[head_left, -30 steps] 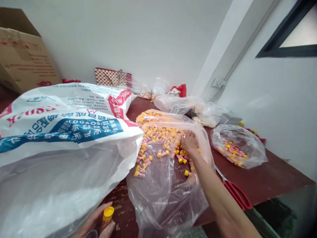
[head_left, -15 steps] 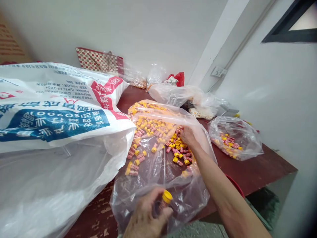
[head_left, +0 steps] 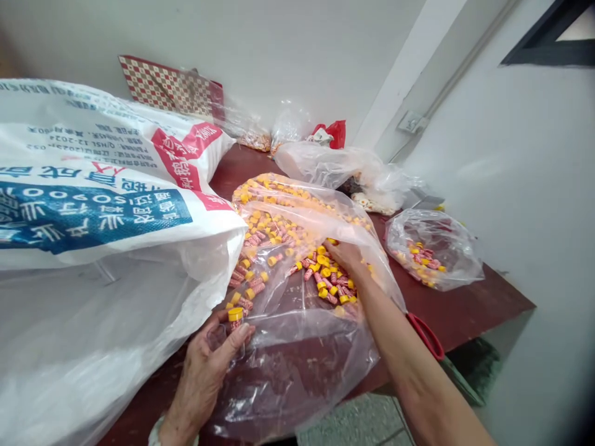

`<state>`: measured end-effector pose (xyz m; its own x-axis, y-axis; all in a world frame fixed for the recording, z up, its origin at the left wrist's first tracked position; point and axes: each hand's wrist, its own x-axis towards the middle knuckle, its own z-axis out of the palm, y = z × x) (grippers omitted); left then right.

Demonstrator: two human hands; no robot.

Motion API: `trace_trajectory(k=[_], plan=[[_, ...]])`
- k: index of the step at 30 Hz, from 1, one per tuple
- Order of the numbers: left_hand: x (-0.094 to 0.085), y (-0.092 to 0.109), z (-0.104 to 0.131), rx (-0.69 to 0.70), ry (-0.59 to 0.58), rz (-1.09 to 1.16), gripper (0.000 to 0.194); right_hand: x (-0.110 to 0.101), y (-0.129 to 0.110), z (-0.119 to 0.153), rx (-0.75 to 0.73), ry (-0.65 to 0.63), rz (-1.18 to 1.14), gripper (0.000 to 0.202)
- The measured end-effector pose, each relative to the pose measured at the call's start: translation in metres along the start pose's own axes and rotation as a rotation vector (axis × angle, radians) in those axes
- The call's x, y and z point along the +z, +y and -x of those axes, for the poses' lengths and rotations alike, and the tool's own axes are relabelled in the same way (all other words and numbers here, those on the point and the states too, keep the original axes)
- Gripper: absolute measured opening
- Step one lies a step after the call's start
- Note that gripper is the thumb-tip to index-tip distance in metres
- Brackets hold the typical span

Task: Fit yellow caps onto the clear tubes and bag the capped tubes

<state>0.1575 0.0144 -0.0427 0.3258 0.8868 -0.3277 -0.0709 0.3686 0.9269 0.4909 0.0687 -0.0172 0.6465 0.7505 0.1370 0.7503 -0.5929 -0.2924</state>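
Observation:
A clear plastic bag [head_left: 297,353] lies open on the dark red table [head_left: 465,310], with several small yellow-capped, pink-labelled tubes [head_left: 274,232] inside. My right hand [head_left: 346,255] reaches into the bag among the tubes, its fingers curled over a few; I cannot tell whether it holds any. My left hand [head_left: 211,356] is at the bag's near edge, pinching one yellow-capped tube [head_left: 235,318] between thumb and fingers, against the plastic.
A big white woven sack [head_left: 93,204] with blue and red print fills the left. A smaller clear bag of tubes [head_left: 432,251] lies at the right. Red-handled scissors [head_left: 425,334] lie by my right forearm. More plastic bags [head_left: 334,167] and a chequered pack [head_left: 171,90] stand by the wall.
My left hand has carried the yellow-capped tube up from the lower edge to the bag's near left edge. The right hand has stayed in the bag, shifting slightly. The view has swung left.

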Motion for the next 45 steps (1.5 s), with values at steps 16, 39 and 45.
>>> trace_trajectory(k=[16, 39, 45], plan=[[-0.023, 0.006, 0.044, 0.203, -0.13, -0.186, 0.041, -0.008, -0.058, 0.135, -0.447, -0.091, 0.006, 0.033], [-0.028, 0.009, 0.097, -0.096, -0.26, -0.101, 0.043, -0.078, -0.011, 0.225, -0.758, 0.472, -0.368, 0.011], [0.005, 0.013, 0.071, -0.152, -0.342, -0.053, 0.047, -0.186, 0.101, 0.091, -0.158, 0.782, -0.058, 0.025]])
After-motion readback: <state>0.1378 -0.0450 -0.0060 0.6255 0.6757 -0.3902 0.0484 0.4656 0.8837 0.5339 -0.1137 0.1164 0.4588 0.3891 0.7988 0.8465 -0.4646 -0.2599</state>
